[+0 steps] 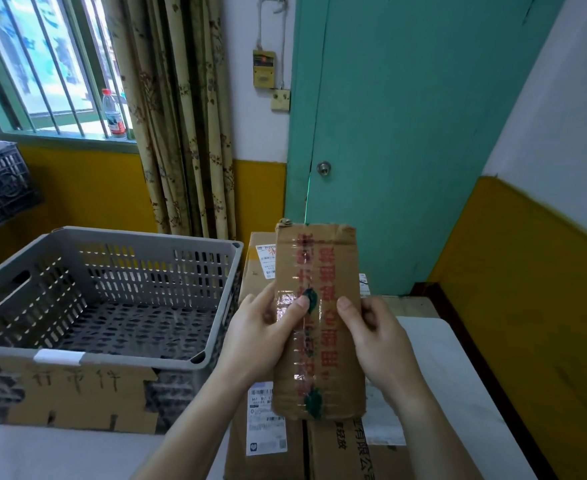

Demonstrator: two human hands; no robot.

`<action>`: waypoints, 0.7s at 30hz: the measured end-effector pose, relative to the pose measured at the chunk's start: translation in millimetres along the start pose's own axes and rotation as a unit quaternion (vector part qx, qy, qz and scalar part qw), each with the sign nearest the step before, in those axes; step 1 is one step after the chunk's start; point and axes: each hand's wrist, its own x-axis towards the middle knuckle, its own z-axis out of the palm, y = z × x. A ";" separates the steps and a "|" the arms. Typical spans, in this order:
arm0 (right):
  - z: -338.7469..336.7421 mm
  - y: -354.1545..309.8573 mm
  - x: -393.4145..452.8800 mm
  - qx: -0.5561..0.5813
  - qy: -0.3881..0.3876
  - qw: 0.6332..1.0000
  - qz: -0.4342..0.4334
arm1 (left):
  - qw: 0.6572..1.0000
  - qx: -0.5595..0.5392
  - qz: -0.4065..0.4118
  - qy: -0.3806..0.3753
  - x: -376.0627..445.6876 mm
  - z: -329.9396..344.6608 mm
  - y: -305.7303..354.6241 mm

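Both hands hold a flat brown cardboard parcel [319,320], sealed with clear tape bearing red print and green leaf marks, raised on end above larger brown cardboard boxes with white shipping labels [267,427]. Left hand [267,327] grips the parcel's left edge, thumb across its taped face; right hand [375,337] grips the right edge, thumb on the front. A grey perforated plastic crate [112,299] with a hand-lettered cardboard sign [84,393] sits just left of them.

single head-worn wide view, forward and down, close above the parcel [319,268]
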 end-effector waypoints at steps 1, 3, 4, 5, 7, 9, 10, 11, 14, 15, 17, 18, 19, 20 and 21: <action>-1.1 1.6 -0.6 0.013 -0.005 1.000 0.007 | 1.000 0.016 0.003 0.004 -0.3 -0.7 1.5; -2.6 0.2 -1.3 0.027 -0.018 0.999 0.012 | 1.000 0.024 0.001 -0.003 -0.5 -2.4 4.6; -2.9 -2.5 -1.3 0.027 -0.023 0.999 0.008 | 1.000 0.011 -0.002 -0.012 -0.4 -2.9 6.5; -3.6 -4.9 -0.9 0.021 -0.024 1.000 0.001 | 1.000 0.003 -0.003 -0.023 -0.3 -2.4 8.3; -2.1 -7.6 -1.1 0.011 -0.018 1.000 -0.011 | 1.000 0.007 -0.002 -0.027 -1.5 -1.4 11.0; 0.2 -5.2 -2.2 0.017 -0.003 1.000 -0.013 | 1.000 0.007 0.007 -0.014 -1.5 0.3 10.1; 1.2 -3.3 -2.8 0.021 0.000 1.000 -0.014 | 1.000 0.005 0.008 -0.009 -1.5 0.9 8.5; 1.0 -1.8 -3.7 0.023 0.001 1.000 -0.014 | 1.000 -0.001 0.004 -0.009 -1.9 1.8 6.6; -1.0 -1.7 -3.6 0.016 -0.004 1.000 -0.021 | 0.998 -0.045 -0.025 -0.023 -2.9 2.4 0.9; -1.7 -2.6 -3.3 0.013 -0.006 1.000 -0.022 | 0.997 -0.059 -0.032 -0.027 -2.0 2.3 0.3; -1.2 -4.5 -3.1 0.010 -0.015 1.000 -0.025 | 0.996 -0.075 -0.035 -0.030 0.6 0.8 3.2; 0.2 -5.8 -2.8 0.007 -0.016 0.999 -0.028 | 0.996 -0.071 -0.036 -0.028 2.5 -0.6 5.8; 1.7 -6.5 -2.9 0.002 -0.014 0.999 -0.031 | 0.997 -0.056 -0.036 -0.025 4.2 -2.2 8.9; 3.0 -6.8 -3.1 -0.003 -0.008 0.999 -0.034 | 0.999 -0.033 -0.031 -0.020 5.5 -2.9 12.0; 3.9 -6.7 -3.4 -0.011 0.001 0.999 -0.038 | 1.000 -0.016 -0.023 -0.014 6.2 -2.6 13.9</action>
